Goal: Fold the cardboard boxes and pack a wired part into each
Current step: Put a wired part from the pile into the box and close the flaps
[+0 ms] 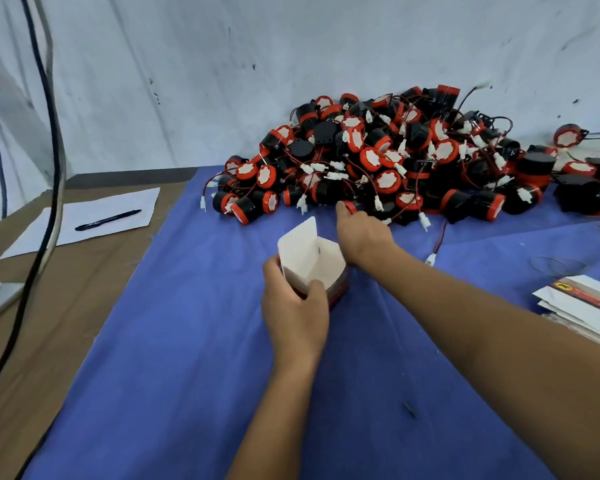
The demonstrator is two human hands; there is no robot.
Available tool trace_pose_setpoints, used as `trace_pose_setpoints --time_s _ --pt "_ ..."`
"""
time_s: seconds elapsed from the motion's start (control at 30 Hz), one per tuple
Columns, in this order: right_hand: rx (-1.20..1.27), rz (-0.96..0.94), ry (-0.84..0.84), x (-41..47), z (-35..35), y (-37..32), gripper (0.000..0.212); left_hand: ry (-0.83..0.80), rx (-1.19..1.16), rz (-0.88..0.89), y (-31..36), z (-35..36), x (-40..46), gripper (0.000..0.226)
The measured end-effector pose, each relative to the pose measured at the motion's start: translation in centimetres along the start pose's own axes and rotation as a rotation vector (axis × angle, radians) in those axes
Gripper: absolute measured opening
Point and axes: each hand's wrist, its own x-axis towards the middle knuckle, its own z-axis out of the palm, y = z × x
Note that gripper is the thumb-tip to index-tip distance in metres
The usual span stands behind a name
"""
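— What's the surface like around you?

— A blue cloth [187, 341] covers the worktop, with bare brown board [94, 289] along its left edge and a scuffed grey-white wall [291, 46] behind. A white paper sheet [94, 220] with a black pen [108, 220] on it lies on the board, and black cables [45, 168] hang down at the left.

— And your hands?

— My left hand [293, 303] grips the small white-lined, red-printed cardboard box [312, 261], top flap up, on the cloth. My right hand [361, 233] closes its fingers on one red-and-black wired part [350, 206] at the near edge of the big heap of parts [395, 157] against the wall. Flat box blanks [582, 306] are stacked at the right edge; open cloth lies nearest me.
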Motion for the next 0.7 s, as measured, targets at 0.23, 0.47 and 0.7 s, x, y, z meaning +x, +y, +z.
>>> trace_pose_setpoints --time_s 0.23,0.47,0.7 --pt "-0.126 -0.071 0.196 -0.2 -2.3 1.9 0.049 0.096 -0.024 -0.096 0.2 -0.8 0.3 0.026" --pt "-0.089 -0.134 -0.071 1.3 -1.1 3.1 0.069 0.064 -0.018 -0.054 0.2 -0.7 0.2 0.021" --pt "-0.318 -0.205 0.243 2.8 -0.1 4.3 0.075 0.075 -0.002 -0.067 -0.1 -0.5 0.3 0.014"
